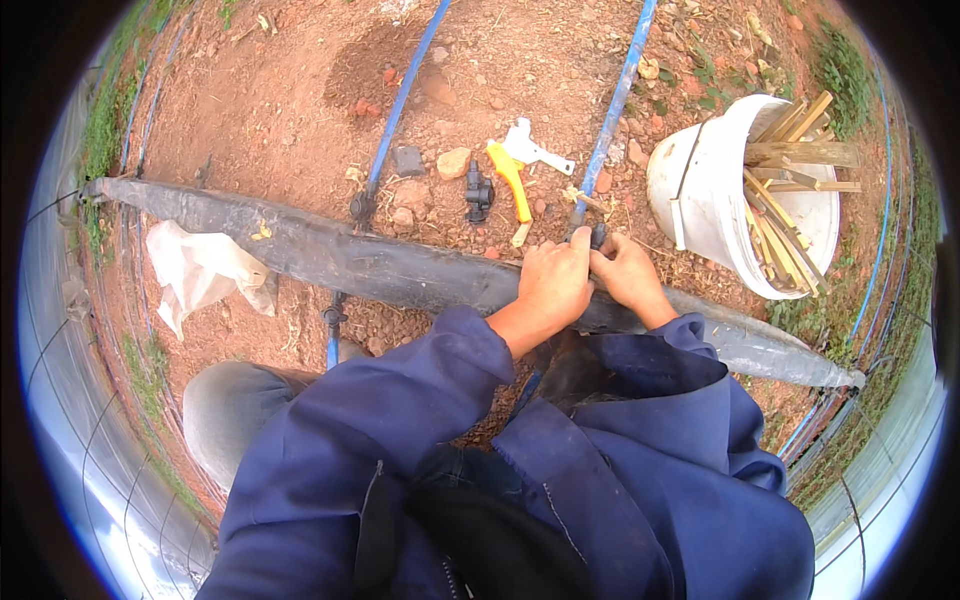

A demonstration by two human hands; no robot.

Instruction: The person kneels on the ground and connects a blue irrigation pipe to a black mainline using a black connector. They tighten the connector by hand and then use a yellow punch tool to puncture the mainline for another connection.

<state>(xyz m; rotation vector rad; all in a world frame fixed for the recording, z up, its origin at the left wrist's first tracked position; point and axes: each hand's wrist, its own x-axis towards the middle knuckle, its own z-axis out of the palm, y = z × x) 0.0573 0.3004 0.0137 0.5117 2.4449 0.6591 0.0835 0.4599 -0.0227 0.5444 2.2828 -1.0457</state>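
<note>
Across reddish, stony soil lies a long black pipe, smooth-skinned, dusty, flattish, slanting from upper left to lower right. Over its right half both bare hands are together, left hand and right hand, thumbs nearly meeting, fingers curled and clamped on a small black fitting. Fitting sits at the near end of the right blue tube, glossy plastic, at the pipe's far edge; its underside is hidden by fingers. Left blue tube, same material, ends at a dark connector touching the pipe. Short blue piece on the near side, also with a black joint.

Beyond the pipe: ribbed, knobby black plastic valve; right beside it, a hand tool, yellow curved handle, white body. Rough tan stone and a flat grey block near these. White plastic bucket to the right, round, scuffed, mouth turned rightward, holding split wooden sticks, square-edged, pale. Crumpled translucent bag against the pipe, left. Navy cloth sleeves, grey fabric knee. Lettering on tool or valve: too small to tell.
</note>
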